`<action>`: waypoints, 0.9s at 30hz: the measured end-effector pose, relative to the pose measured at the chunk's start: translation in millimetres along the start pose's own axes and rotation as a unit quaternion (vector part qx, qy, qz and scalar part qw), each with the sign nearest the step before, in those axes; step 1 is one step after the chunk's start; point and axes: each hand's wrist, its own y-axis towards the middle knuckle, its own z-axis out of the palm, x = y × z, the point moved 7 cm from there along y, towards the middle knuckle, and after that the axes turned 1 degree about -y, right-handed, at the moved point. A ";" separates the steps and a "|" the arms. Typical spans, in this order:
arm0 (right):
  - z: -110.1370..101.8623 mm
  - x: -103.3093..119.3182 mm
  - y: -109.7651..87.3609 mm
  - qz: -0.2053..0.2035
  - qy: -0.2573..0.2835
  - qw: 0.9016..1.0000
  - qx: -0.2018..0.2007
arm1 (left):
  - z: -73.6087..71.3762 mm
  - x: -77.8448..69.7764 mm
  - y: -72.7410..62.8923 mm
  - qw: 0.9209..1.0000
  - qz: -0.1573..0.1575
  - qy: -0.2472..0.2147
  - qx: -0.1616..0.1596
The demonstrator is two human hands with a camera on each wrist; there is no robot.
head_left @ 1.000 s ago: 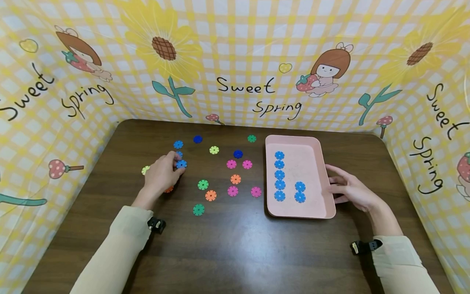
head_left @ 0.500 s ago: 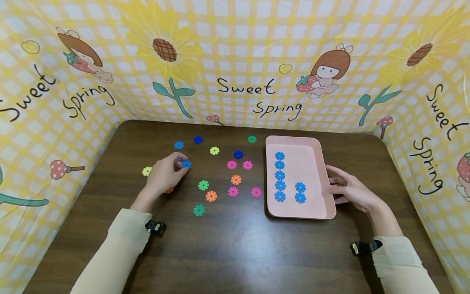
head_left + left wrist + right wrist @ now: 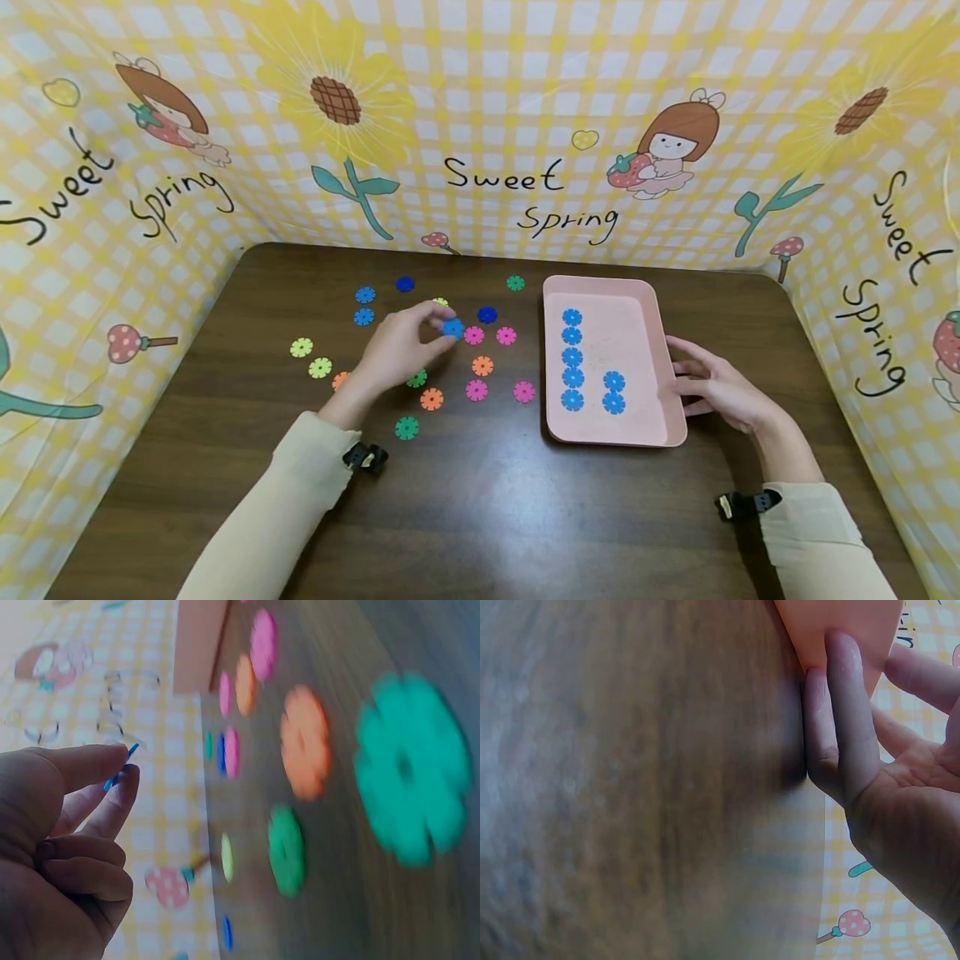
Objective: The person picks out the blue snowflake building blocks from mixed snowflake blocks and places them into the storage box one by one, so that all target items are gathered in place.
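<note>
Disc (image 3: 453, 327), blue, pinched near its rim by the left hand (image 3: 400, 346) with the grip nearly closed, hangs above the table (image 3: 465, 508) left of the tray (image 3: 630, 333), whose right wall the right hand (image 3: 723, 390) touches, fingers extended, apparently to steady it.

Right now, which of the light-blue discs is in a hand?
The light-blue disc pinched by the left hand. Every other visible light-blue one lies unheld: two discs on the table, seven discs in the pink tray.
</note>
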 end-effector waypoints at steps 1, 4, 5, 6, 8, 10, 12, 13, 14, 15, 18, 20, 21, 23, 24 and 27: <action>-0.1 -0.2 -0.1 0.000 0.000 1.000 0.000 | 5.1 -5.8 2.1 1.000 0.005 -0.004 0.007; -0.4 -0.8 -0.3 0.000 0.000 1.000 -0.001 | 20.9 -22.0 8.5 0.999 0.019 -0.014 0.022; -0.6 -1.0 -0.4 0.000 0.000 1.000 -0.001 | 25.9 -27.4 10.9 0.999 0.026 -0.018 0.026; -0.8 -1.2 -0.5 0.000 0.000 1.000 -0.002 | 31.2 -32.3 13.5 0.999 0.031 -0.023 0.030; -1.2 -1.5 -0.8 0.000 0.000 1.000 -0.002 | 41.4 -42.2 18.5 0.998 0.040 -0.028 0.033; -1.8 -1.7 -1.2 0.000 0.000 1.000 -0.004 | 51.8 -52.4 23.8 0.998 0.047 -0.034 0.041; -2.2 -2.0 -1.6 0.000 0.001 1.000 -0.004 | 63.0 -61.9 28.6 0.997 0.052 -0.036 0.051; -2.3 -2.2 -1.8 0.000 0.002 1.000 -0.004 | 68.5 -66.5 30.8 0.996 0.055 -0.035 0.056; -2.2 -2.2 -1.9 0.000 0.003 1.000 -0.004 | 74.2 -70.7 33.0 0.996 0.059 -0.036 0.063; -2.1 -2.2 -1.9 0.000 0.004 1.000 -0.003 | 79.7 -74.7 35.1 0.995 0.062 -0.035 0.069; -1.3 -2.0 -1.5 0.000 0.005 1.000 0.000 | 94.3 -85.1 41.2 0.994 0.067 -0.035 0.084; -0.9 -1.6 -1.0 -0.001 0.005 1.000 0.001 | 103.3 -91.2 45.5 0.992 0.071 -0.040 0.092; -0.7 -1.4 -0.7 -0.001 0.005 1.000 0.000 | 107.7 -94.1 47.7 0.992 0.072 -0.041 0.095; -0.5 -1.3 0.0 0.000 0.004 1.000 0.000 | 116.8 -98.8 51.9 0.991 0.070 -0.046 0.104; -0.4 -1.5 0.4 0.000 0.004 1.000 0.000 | 121.4 -100.9 54.1 0.991 0.070 -0.043 0.108; -1.3 -2.5 0.9 0.001 0.006 1.000 -0.001 | 137.0 -107.6 60.4 0.990 0.069 -0.023 0.122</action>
